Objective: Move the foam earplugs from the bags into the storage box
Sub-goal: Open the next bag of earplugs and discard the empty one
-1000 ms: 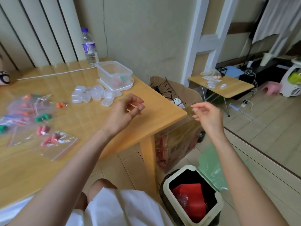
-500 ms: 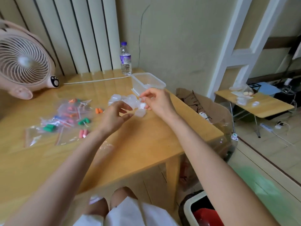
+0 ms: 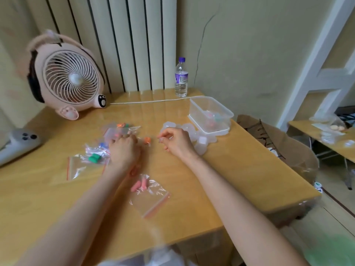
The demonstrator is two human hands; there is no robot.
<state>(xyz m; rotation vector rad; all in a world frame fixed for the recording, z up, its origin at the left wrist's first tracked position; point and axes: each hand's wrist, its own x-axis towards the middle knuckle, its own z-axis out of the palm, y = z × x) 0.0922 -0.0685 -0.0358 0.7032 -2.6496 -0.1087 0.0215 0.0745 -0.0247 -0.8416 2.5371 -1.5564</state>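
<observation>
Bends the fingers [image 3: 124, 137] of the left hand [image 3: 124, 151] down onto the heap of bags [image 3: 113, 133] on the bench [image 3: 240, 169], knuckles up and tips hidden beneath the hand. Cannot tell whether pinching a bag or merely pressing on it. Looks like a reach for the next bag to empty.

Holds the right hand [image 3: 177, 144] low over the bench, near the orange earplug [image 3: 147, 140] lying loose between the two hands. Curls those fingers [image 3: 163, 136] loosely, with thumb and forefinger nearly meeting. Shows nothing plain between them, and is too blurred to say more. Seems poised either to take that loose plug or to help part a zip seal.

Sets the storage box [image 3: 211, 110] lidless at the far right of the bench, within the right hand's reach, presumably so plugs can drop straight in. Already holds a few pink and green pieces. Crowds small translucent cases [image 3: 201, 145] against its near side, just beside the right hand.

Leaves pink earplugs [image 3: 140, 186] bagged nearest the body and green earplugs [image 3: 94, 158] bagged to the left, so plenty remains to move.
</observation>
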